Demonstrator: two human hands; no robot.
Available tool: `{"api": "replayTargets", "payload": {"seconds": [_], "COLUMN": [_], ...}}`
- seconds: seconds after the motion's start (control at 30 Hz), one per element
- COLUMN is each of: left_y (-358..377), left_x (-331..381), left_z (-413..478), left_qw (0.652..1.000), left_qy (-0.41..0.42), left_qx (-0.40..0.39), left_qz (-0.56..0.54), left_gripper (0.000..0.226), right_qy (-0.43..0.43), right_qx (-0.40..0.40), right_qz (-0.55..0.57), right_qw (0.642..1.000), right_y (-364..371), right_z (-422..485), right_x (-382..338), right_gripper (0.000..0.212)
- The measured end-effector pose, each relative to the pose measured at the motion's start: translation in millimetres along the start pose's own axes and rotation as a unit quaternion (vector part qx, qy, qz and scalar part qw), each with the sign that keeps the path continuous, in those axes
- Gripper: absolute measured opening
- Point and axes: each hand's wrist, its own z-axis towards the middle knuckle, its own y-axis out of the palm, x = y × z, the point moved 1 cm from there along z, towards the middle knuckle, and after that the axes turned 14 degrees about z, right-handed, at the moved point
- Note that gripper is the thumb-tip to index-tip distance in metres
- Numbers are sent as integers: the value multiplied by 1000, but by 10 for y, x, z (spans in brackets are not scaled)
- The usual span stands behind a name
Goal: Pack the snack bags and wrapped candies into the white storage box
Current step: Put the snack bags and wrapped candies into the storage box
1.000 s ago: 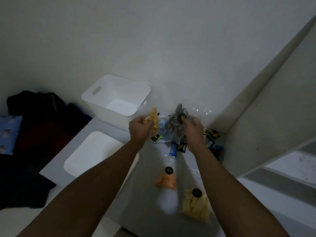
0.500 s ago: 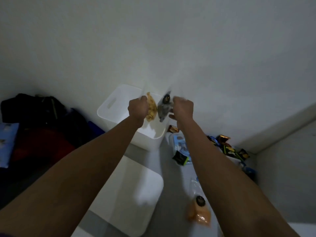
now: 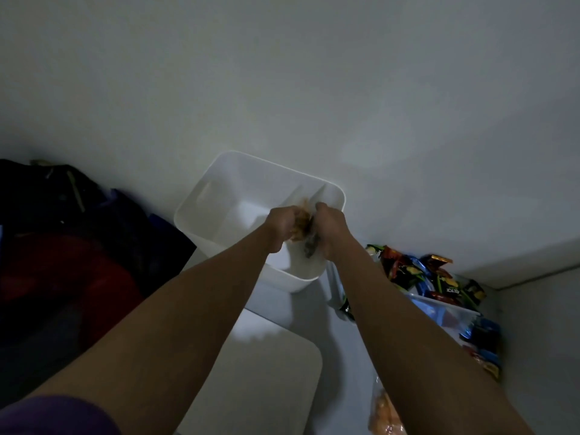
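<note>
The white storage box (image 3: 216,183) stands on the table against the wall. Both my hands reach over its near right part. My left hand (image 3: 282,222) grips a clear bag of yellow-orange snacks (image 3: 302,226). My right hand (image 3: 331,226) grips a clear bag of dark grey snacks (image 3: 310,246), which hangs down inside the box. The two bags touch each other between my hands. A heap of wrapped candies and small snack bags (image 3: 420,277) lies on the table to the right of the box.
The box's white lid (image 3: 263,372) lies flat on the table near me. An orange snack bag (image 3: 384,416) sits at the bottom right. Dark and red clothing (image 3: 62,262) is piled to the left. A pale wall rises behind.
Both hands moved from above the candy heap over to the box and lowered their bags into it. The camera tilted and came closer to the box.
</note>
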Motion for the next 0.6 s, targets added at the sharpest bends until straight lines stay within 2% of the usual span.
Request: {"api": "replayTargets", "payload": {"seconds": [0.13, 0.23, 0.3, 0.33, 0.43, 0.6], "left_y": [157, 195, 190, 187, 197, 267], "left_x": [-61, -80, -52, -33, -6, 53], "left_z": [47, 99, 74, 54, 42, -53], "left_qw": [998, 996, 995, 995, 994, 995], "left_qy": [-18, -34, -43, -46, -41, -15], "left_qx": [-48, -30, -18, -16, -4, 22], "left_qz": [35, 76, 90, 90, 98, 98], "left_gripper": [23, 18, 20, 22, 31, 26], "right_qy": [-38, -113, -162, -177, -214, -260], "right_qx": [20, 38, 44, 53, 79, 92], "right_qz": [-6, -48, -66, -71, -113, -143], "right_qw": [999, 992, 984, 980, 967, 950], "right_y": [15, 3, 4, 2, -51, -259], "right_z": [128, 190, 242, 272, 300, 140], "right_x": [25, -25, -58, -69, -79, -75], "right_gripper": [33, 39, 31, 25, 33, 27]}}
